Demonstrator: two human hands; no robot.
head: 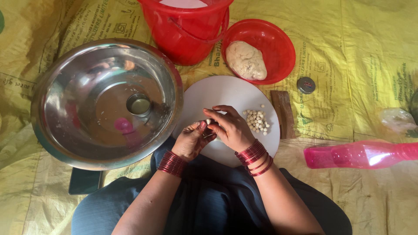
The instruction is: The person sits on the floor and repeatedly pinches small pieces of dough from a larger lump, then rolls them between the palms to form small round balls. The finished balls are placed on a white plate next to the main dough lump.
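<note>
A: The small pale ball of dough point(208, 121) is between both hands, just above the near half of the round white plate point(226, 93). Do you see it?

B: Yes. The left hand point(191, 139) has its fingers curled around the ball from the left side, and the right hand point(230, 127) closes its fingertips point(212, 114) on it from the right. Both hands pinch the same ball together.

A: And the other small pale dough balls point(257, 121)?

B: They lie in a little heap on the plate, at its right part, just beside the right hand.

A: What stands around the plate?

B: Behind the plate there is the round red plastic bowl point(278, 43) with one big lump of pale dough point(246, 60) inside. Left of this bowl stands the red plastic bucket point(183, 35). At the left of the plate, touching its edge, is the large shiny steel basin point(65, 87), with a small steel cup point(139, 105) in its middle. At the right of the plate lies a brown flat strip point(284, 114), then a small round metal cap point(306, 85). Further right lies a pink plastic bottle point(361, 154) on its side.
</note>
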